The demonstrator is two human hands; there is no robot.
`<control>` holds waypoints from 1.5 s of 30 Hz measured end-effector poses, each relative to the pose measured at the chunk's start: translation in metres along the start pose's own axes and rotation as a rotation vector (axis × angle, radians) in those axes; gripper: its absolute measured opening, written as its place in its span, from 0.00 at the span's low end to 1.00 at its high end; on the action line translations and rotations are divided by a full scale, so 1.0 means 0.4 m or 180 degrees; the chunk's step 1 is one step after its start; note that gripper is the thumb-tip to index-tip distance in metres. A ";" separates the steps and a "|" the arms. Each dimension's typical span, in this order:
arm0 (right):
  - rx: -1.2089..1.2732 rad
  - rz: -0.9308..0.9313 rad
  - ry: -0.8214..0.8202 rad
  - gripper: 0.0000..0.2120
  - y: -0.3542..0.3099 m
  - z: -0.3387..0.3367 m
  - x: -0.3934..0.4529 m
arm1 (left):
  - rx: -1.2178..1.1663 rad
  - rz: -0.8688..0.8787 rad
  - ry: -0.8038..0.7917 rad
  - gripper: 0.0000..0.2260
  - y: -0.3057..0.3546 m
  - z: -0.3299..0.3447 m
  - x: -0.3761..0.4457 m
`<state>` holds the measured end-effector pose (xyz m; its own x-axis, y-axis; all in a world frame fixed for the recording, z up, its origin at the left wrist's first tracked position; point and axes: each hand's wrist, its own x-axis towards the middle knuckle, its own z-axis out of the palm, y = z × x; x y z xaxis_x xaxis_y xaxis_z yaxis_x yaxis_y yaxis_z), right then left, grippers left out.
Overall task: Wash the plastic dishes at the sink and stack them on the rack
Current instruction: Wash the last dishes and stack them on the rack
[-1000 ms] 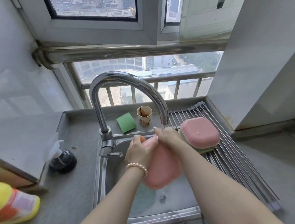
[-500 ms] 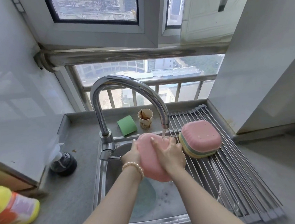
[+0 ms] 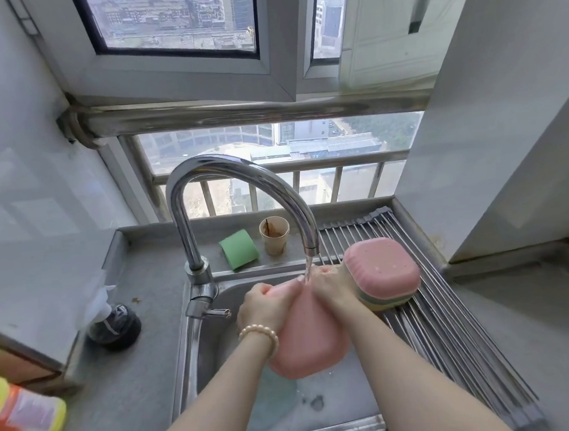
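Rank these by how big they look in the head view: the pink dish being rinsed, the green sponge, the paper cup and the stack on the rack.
1. Pink dish and stack on the rack: look alike; the dish is nearer, so unsure.
2. Green sponge.
3. Paper cup.

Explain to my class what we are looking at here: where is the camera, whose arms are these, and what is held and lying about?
No machine here: the camera sits on a person's head, looking forward and down, so the two bare arms are the wearer's own. The left hand, with a bead bracelet, and the right hand both grip a pink plastic dish under the running faucet, above the steel sink. To the right, a rack of metal rods carries a stack of washed dishes, upside down, pink on top. Behind the sink on the counter stand a green sponge and a stained paper cup. A yellow bottle lies at far left.
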<state>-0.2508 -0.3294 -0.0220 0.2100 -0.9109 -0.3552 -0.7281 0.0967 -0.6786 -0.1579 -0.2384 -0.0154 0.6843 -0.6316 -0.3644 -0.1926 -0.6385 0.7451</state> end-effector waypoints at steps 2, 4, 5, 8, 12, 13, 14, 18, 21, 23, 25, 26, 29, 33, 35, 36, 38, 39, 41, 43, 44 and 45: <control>0.0049 -0.0191 0.0269 0.17 0.006 0.012 -0.027 | -0.0603 -0.0339 0.0167 0.24 0.001 -0.008 0.021; -0.0292 -0.0372 0.0541 0.20 0.006 0.031 -0.066 | -0.0956 -0.0581 0.0278 0.21 -0.008 -0.003 0.034; -0.0584 -0.0435 0.0659 0.22 0.002 0.042 -0.088 | -0.1174 -0.0777 0.0332 0.19 -0.011 -0.002 0.039; -0.1244 -0.0582 0.0754 0.36 0.006 0.073 -0.146 | -0.1961 -0.1423 0.0435 0.14 -0.022 -0.006 0.058; -0.0632 -0.0203 0.0632 0.30 0.034 0.059 -0.129 | -0.2168 -0.1663 0.0281 0.13 -0.040 -0.003 0.056; -0.0302 -0.0031 0.0559 0.26 0.032 0.043 -0.108 | -0.2160 -0.1729 0.0253 0.13 -0.050 -0.001 0.051; 0.0049 0.0123 0.0503 0.24 0.035 0.031 -0.076 | -0.2092 -0.1789 0.0201 0.13 -0.058 0.001 0.048; 0.0335 0.0483 0.0202 0.18 0.042 0.019 0.007 | -0.1577 -0.1367 0.0381 0.17 -0.050 0.000 0.037; 0.0713 0.0863 0.0114 0.18 0.043 0.022 0.012 | 0.0005 -0.0064 0.0444 0.24 -0.030 0.000 0.000; 0.0599 0.0830 0.0057 0.18 0.030 0.008 -0.005 | 0.0978 0.0555 0.0194 0.32 -0.033 0.009 -0.018; 0.0780 0.0763 0.0170 0.18 0.032 0.005 -0.008 | 0.1430 0.0761 -0.0019 0.37 -0.030 0.019 -0.022; 0.0855 0.0700 0.0097 0.19 0.029 0.003 -0.015 | 0.1451 0.0804 -0.0077 0.39 -0.020 0.018 -0.021; 0.1089 0.0506 0.0078 0.20 0.021 -0.012 -0.017 | 0.1340 0.0835 -0.0267 0.43 0.019 0.015 0.000; 0.1651 0.0229 0.0391 0.12 0.022 -0.023 -0.035 | 0.0764 0.0301 -0.0268 0.34 0.057 0.004 0.053; 0.1660 0.0149 0.0758 0.09 0.031 -0.008 -0.067 | 0.0493 0.0095 -0.0260 0.32 0.065 0.019 0.069; 0.1577 0.0147 0.0927 0.13 0.036 0.004 -0.089 | 0.0360 0.0020 -0.0258 0.30 0.069 0.032 0.073; 0.1299 0.0292 0.1087 0.23 0.048 0.023 -0.129 | 0.0327 -0.0111 -0.0214 0.23 0.070 0.050 0.079; 0.1099 0.0412 0.1058 0.26 0.058 0.030 -0.137 | 0.0396 -0.0139 -0.0174 0.21 0.071 0.052 0.078; 0.0809 0.0480 0.0949 0.28 0.072 0.033 -0.136 | 0.0534 -0.0066 -0.0080 0.21 0.063 0.051 0.078; 0.0908 0.0420 0.1046 0.24 0.073 0.025 -0.119 | 0.0793 0.0434 0.0078 0.20 0.058 0.053 0.065; 0.0952 0.0361 0.1114 0.23 0.065 0.014 -0.109 | 0.1048 0.0858 0.0131 0.20 0.053 0.060 0.052; 0.0897 0.0281 0.1112 0.23 0.057 0.004 -0.099 | 0.1354 0.1284 0.0145 0.22 0.046 0.070 0.035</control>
<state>-0.2746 -0.2905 -0.0246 -0.1127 -0.9703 -0.2142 -0.5171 0.2413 -0.8212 -0.1715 -0.2714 -0.0225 0.5262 -0.8477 -0.0672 -0.7029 -0.4780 0.5267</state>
